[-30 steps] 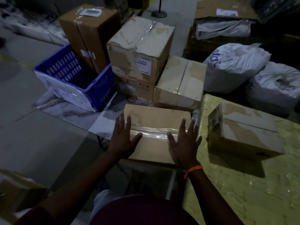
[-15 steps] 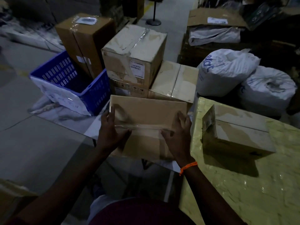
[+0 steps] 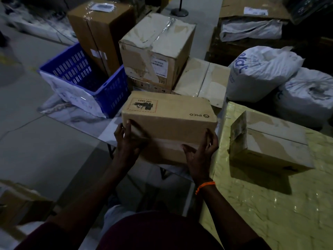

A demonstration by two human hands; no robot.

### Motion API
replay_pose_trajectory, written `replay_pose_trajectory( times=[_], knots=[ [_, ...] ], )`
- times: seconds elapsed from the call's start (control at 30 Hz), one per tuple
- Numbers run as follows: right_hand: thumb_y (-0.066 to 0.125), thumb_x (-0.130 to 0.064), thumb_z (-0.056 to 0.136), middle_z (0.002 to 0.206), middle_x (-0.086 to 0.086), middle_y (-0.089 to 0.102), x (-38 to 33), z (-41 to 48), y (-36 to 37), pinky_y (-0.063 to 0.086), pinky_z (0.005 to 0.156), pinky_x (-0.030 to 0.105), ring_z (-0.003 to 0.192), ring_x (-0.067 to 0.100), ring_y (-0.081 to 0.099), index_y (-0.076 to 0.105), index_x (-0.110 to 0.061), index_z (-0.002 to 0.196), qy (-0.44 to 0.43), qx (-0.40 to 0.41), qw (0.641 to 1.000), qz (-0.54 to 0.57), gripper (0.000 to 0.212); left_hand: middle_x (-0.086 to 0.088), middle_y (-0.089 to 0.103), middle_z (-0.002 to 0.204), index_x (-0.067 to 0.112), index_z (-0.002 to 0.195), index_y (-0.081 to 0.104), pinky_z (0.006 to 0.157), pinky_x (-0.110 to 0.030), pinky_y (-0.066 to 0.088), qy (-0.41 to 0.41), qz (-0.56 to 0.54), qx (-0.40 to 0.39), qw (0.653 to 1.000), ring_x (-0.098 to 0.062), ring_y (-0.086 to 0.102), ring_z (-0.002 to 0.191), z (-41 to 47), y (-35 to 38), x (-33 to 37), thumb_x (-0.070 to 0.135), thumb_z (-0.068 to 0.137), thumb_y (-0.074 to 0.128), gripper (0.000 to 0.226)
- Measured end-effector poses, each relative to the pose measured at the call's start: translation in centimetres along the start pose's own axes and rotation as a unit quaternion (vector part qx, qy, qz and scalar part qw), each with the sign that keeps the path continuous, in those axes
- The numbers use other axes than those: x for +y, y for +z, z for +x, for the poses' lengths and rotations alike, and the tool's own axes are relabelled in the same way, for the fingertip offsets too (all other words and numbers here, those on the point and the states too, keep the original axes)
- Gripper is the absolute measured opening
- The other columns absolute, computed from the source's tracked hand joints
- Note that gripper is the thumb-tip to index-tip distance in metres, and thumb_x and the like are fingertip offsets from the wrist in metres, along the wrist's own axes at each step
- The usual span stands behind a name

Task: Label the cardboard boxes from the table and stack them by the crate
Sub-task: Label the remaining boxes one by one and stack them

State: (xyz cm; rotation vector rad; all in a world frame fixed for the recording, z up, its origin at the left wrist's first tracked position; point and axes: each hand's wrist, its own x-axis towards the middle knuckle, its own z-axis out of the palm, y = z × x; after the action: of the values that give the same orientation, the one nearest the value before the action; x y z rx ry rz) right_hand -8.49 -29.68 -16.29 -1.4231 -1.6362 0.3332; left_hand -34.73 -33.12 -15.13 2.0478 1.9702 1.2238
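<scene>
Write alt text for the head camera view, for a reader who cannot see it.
A person's left hand and right hand grip a cardboard box at its near side. Behind it stand a blue crate and stacked boxes; a second box rests on the yellow-green table.

Cardboard box [image 3: 169, 120], PICO print, held in both hands just left of the yellow-covered table [image 3: 270, 213].
Left hand [image 3: 128, 139] grips near left corner, right hand [image 3: 200, 156] near right corner; printed face up. Blue crate [image 3: 111, 94] far left, taped boxes [image 3: 156, 51] stacked just beside it. Second box [image 3: 270, 141] on table, right. White sacks [image 3: 261, 73] far right.
</scene>
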Motion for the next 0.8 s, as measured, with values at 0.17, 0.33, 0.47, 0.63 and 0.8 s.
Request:
replay_pose_trajectory(
  times=[0.17, 0.33, 0.47, 0.63, 0.8],
  knots=[
    [0.086, -0.016, 0.083, 0.156, 0.016, 0.014, 2.4, -1.7, 0.1, 0.055, 0.099, 0.057, 0.145, 0.041, 0.035, 0.025, -0.020, 0.158, -0.030, 0.001, 0.999, -0.039, 0.096, -0.025, 0.021, 0.153, 0.035, 0.161, -0.004, 0.107, -0.061, 0.041, -0.038, -0.005, 0.009, 0.999, -0.029, 0.020, 0.145, -1.5, 0.8, -2.3, 0.016, 0.072, 0.092, 0.132],
    [0.084, -0.007, 0.084, 0.152, 0.016, 0.022, 4.1, -3.8, -1.2, 0.053, 0.103, 0.053, 0.137, 0.035, 0.039, 0.019, -0.026, 0.158, -0.060, -0.012, 0.994, -0.090, 0.100, -0.013, 0.024, 0.152, 0.032, 0.161, 0.005, 0.100, -0.055, 0.050, 0.040, -0.020, 0.057, 0.997, -0.043, 0.039, 0.132, -2.6, -0.3, -4.0, 0.027, 0.079, 0.080, 0.110],
    [0.090, -0.013, 0.079, 0.149, 0.016, 0.027, 4.4, -4.7, -2.2, 0.049, 0.105, 0.055, 0.137, 0.037, 0.037, 0.027, -0.022, 0.153, -0.034, -0.023, 0.997, -0.070, 0.098, -0.025, 0.027, 0.146, 0.013, 0.151, 0.028, 0.114, -0.043, 0.039, 0.091, -0.014, 0.041, 0.995, -0.027, 0.028, 0.146, -1.4, -2.3, -3.1, 0.032, 0.083, 0.078, 0.086],
    [0.073, -0.041, 0.089, 0.148, 0.020, 0.029, 1.4, -4.0, -4.1, 0.041, 0.113, 0.048, 0.140, 0.031, 0.035, 0.046, -0.011, 0.141, -0.006, 0.035, 0.999, -0.015, 0.066, -0.022, 0.048, 0.147, 0.015, 0.142, 0.049, 0.104, -0.070, 0.036, 0.141, 0.064, -0.037, 0.987, -0.043, 0.045, 0.137, 0.2, -3.9, -2.2, 0.036, 0.086, 0.079, 0.067],
    [0.068, -0.032, 0.097, 0.141, 0.015, 0.049, -3.7, 1.1, -4.5, 0.043, 0.108, 0.055, 0.137, 0.030, 0.044, 0.066, -0.008, 0.125, -0.102, -0.008, 0.994, -0.034, 0.037, -0.014, 0.058, 0.142, 0.013, 0.131, 0.064, 0.121, -0.057, 0.022, 0.140, 0.040, -0.044, 0.988, -0.034, 0.042, 0.143, 3.1, -4.3, 2.3, 0.040, 0.097, 0.064, 0.044]
  ],
)
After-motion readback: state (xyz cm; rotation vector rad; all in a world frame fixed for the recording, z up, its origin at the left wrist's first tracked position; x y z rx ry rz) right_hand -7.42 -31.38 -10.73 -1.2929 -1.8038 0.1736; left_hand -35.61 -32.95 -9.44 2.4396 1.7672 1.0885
